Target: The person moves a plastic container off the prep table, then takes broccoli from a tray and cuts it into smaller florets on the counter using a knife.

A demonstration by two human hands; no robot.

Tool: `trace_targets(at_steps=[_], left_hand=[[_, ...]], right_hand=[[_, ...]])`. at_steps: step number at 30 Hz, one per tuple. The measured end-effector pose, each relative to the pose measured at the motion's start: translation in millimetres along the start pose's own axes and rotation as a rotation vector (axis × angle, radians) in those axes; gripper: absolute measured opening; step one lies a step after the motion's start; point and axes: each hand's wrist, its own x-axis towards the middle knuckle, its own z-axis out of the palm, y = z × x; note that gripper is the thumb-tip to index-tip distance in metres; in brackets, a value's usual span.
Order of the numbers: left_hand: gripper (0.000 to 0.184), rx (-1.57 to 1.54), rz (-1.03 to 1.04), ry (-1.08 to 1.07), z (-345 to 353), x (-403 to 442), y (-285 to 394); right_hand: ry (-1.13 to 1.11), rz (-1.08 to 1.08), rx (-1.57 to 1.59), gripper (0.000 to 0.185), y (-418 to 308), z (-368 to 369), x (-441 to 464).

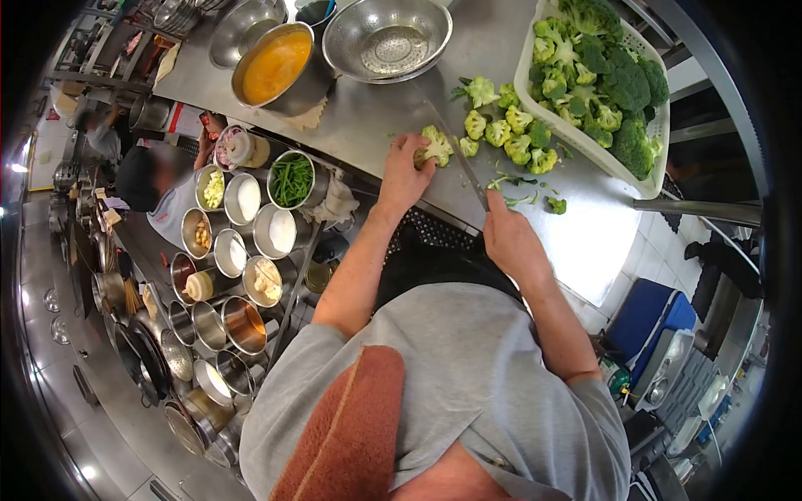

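Observation:
My left hand point(406, 174) is closed on a broccoli piece point(435, 147) at the near edge of the steel counter point(368, 113). In my right hand point(511, 235) is the handle of a long knife point(464, 161); its blade points away from me and passes just right of that piece. Several cut broccoli florets point(518, 134) lie beyond and right of the blade, with small stem scraps point(520, 180) close to my right hand. A white basket point(535, 107) at the upper right holds a heap of broccoli point(622, 79).
At the top stand a perforated metal bowl point(388, 37) and a pot of orange liquid point(276, 67). Left of me are several metal containers of ingredients, including chopped greens point(291, 179). A person in a dark cap point(138, 178) is beyond them. Blue cases point(647, 321) stand lower right.

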Motion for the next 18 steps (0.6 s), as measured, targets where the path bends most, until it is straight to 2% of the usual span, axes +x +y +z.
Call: trace_targets(at_steps=[2, 6, 8, 12, 14, 15, 17, 18], left_hand=[[0.032, -0.040, 0.132, 0.022, 1.2, 2.3, -8.8], [0.033, -0.059, 0.144, -0.019, -1.7, 4.2, -8.1], [0.037, -0.078, 0.030, -0.087, -3.3, 5.7, -6.7], [0.044, -0.053, -0.047, -0.074, -15.6, 8.3, 14.5], [0.051, -0.029, 0.091, -0.006, -20.2, 10.4, 16.3], [0.051, -0.027, 0.088, -0.001, -20.4, 12.2, 8.8], [0.054, 0.126, 0.259, -0.147, -18.2, 19.7, -10.1], [0.054, 0.125, 0.261, -0.145, -18.2, 23.0, -10.3]], right_hand=[[0.036, 0.010, -0.012, 0.023, 8.4, 0.4, 1.4], [0.015, -0.007, -0.034, 0.024, 18.2, 7.0, -0.5], [0.008, 0.003, -0.003, 0.024, 11.8, 4.8, -2.2], [0.007, 0.059, 0.013, 0.025, 11.8, 0.8, 0.0], [0.017, 0.064, 0.053, 0.027, 14.6, -3.1, -1.2], [0.014, 0.059, 0.053, 0.027, 17.4, -3.2, -1.8], [0.035, 0.038, 0.025, 0.028, 24.4, -2.1, -4.0], [0.036, 0.038, 0.024, 0.028, 26.9, -1.3, -4.9]])
